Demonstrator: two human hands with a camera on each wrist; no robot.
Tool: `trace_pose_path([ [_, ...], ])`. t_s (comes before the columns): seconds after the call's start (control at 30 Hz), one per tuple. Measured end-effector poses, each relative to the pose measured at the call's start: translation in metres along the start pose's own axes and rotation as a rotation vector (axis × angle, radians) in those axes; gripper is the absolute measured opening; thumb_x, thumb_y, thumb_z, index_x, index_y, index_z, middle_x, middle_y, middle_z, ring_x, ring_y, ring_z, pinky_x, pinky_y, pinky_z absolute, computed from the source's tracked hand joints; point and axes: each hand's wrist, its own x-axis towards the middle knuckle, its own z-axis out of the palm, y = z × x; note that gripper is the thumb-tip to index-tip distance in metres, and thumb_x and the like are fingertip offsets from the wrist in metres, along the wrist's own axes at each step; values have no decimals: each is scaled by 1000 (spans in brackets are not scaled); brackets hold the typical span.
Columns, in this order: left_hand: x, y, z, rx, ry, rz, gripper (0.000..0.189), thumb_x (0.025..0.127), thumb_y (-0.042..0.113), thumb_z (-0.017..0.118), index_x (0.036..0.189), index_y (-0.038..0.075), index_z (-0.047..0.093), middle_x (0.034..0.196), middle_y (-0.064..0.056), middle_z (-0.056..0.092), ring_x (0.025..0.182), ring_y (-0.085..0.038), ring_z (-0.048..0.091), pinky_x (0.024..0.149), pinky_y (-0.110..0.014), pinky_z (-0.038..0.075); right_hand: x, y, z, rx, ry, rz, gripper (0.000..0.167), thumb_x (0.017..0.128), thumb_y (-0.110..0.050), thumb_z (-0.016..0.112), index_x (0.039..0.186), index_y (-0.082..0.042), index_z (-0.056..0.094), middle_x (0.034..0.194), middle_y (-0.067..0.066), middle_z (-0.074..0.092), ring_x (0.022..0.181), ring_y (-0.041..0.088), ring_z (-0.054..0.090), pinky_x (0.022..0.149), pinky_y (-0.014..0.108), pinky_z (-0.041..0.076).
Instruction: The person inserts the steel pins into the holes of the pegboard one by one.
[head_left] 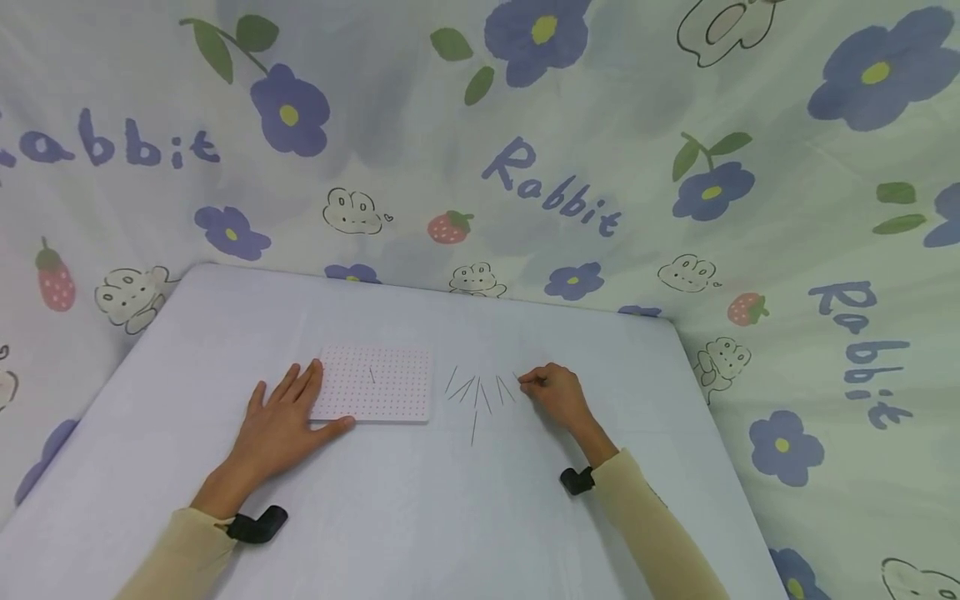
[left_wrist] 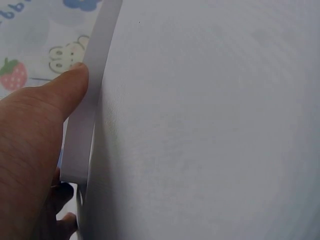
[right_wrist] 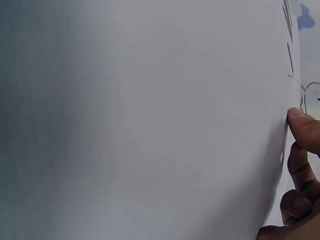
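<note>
A white board (head_left: 412, 385) with a grid of small dots lies flat on the table. On it shows one thin dark needle-like rod (head_left: 372, 376). My left hand (head_left: 279, 425) rests at the board's left side, fingers spread over the left edge and thumb along the near edge; the left wrist view shows the thumb (left_wrist: 72, 87) against the board's side (left_wrist: 82, 135). Right of the board, several similar rods (head_left: 474, 427) lie fanned out. At their right end my right hand (head_left: 557, 396) pinches one thin rod (head_left: 515, 376) between thumb and fingertips.
A white cloth covers the table (head_left: 450, 525). Behind and to the right hangs a curtain (head_left: 420, 150) printed with flowers, rabbits and strawberries. Each wrist wears a black camera strap (head_left: 257, 525) at the beige sleeve (head_left: 180, 554).
</note>
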Motion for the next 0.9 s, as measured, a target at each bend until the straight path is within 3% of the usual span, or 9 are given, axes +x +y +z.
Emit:
trace_pose_path([
  [0.9,0,-3,3,7,-9,-2,114,86,76,55,158,-4,18,162,-26,25,150,-47,17,113,-74,2,-2,-5,-5,26,-3,21,6,87,-19,80,90,-14,80,87,-2,69,83,17,63,74,34,53],
])
